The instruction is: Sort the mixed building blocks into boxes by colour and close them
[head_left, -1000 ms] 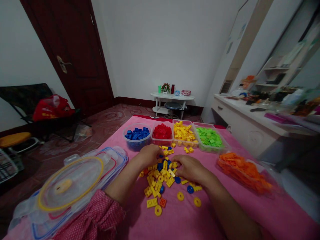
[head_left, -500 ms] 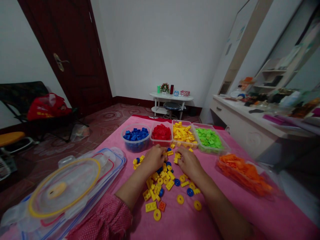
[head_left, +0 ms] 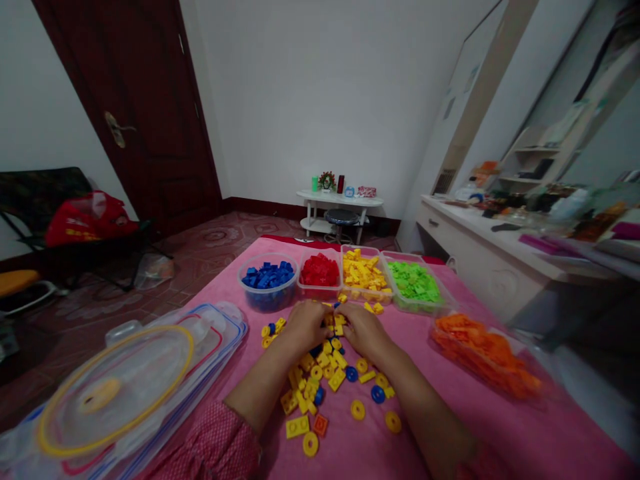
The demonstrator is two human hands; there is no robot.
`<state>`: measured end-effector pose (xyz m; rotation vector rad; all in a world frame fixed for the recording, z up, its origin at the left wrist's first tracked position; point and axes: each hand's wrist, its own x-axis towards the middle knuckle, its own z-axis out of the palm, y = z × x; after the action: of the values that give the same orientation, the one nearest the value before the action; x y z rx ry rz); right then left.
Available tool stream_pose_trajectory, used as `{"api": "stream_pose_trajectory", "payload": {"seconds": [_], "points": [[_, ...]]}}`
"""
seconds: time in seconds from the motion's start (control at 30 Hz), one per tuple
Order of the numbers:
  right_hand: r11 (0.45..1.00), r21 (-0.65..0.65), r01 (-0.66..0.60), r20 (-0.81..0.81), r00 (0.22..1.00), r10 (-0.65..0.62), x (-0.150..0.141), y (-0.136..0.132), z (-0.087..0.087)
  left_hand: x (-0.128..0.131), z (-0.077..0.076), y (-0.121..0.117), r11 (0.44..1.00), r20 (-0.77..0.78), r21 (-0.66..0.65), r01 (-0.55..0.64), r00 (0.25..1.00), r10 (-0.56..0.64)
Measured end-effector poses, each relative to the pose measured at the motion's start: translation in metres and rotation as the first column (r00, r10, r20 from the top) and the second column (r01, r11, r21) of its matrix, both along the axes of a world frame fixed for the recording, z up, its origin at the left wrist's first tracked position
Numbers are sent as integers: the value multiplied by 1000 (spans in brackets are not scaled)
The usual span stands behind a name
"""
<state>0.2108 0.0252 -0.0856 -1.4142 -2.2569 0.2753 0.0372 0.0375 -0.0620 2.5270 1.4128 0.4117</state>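
My left hand (head_left: 309, 325) and my right hand (head_left: 366, 328) meet over the far part of a loose heap of toy pieces. Between their fingertips are yellow building bricks (head_left: 339, 325), with fingers closed on them from both sides; how they fit together is partly hidden. Yellow bricks and yellow and blue wheels lie under and in front of the hands, among them a blue wheel (head_left: 378, 394) and a yellow ring-shaped wheel (head_left: 311, 444). A single orange brick (head_left: 321, 425) rests near a yellow two-stud brick (head_left: 297, 427).
Clear tubs of blue bricks (head_left: 270, 275), red bricks (head_left: 320, 270), yellow bricks (head_left: 364, 272) and green bricks (head_left: 414, 283) line the table's far side. Orange pieces (head_left: 485, 353) fill another tub at right. Stacked plastic lids (head_left: 145, 380) lie at left on the pink cloth (head_left: 360, 450).
My right hand, holding a yellow brick, has moved left to my left hand, so the fingertips now come together. The view has shifted slightly.
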Motion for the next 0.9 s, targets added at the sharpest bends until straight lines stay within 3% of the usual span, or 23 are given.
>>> {"api": "stream_pose_trajectory", "payload": {"seconds": [0.17,0.27,0.33,0.4,0.5,0.63,0.7,0.8,0.9], "points": [[996,-10,93,-51,994,-93,0,-5,2,-3,-4,-1,999,62,34,-26,998,24],[983,-77,166,-264,948,-180,2,-4,7,-2,1,0,994,231,15,-110,967,104],[973,-173,152,-519,825,-222,1,-2,13,-1,9,0,987,424,4,-159,894,142],[957,-282,64,-746,613,-260,-2,-3,21,1,19,-2,984,624,-14,-179,767,148],[899,-419,-131,-880,304,-365,-12,-11,33,8,30,-11,985,785,18,-172,612,92],[834,-381,-399,-910,4,-414,-26,-27,48,17,33,-22,971,742,197,-135,668,-57],[805,-346,-482,-888,-108,-446,-30,-32,53,18,29,-24,971,695,215,-105,715,-76],[737,-349,-579,-818,-196,-541,-32,-34,58,17,24,-22,980,614,192,-56,786,-75],[702,-397,-591,-733,-256,-630,-33,-33,56,17,21,-22,985,548,169,21,829,-112]]}}
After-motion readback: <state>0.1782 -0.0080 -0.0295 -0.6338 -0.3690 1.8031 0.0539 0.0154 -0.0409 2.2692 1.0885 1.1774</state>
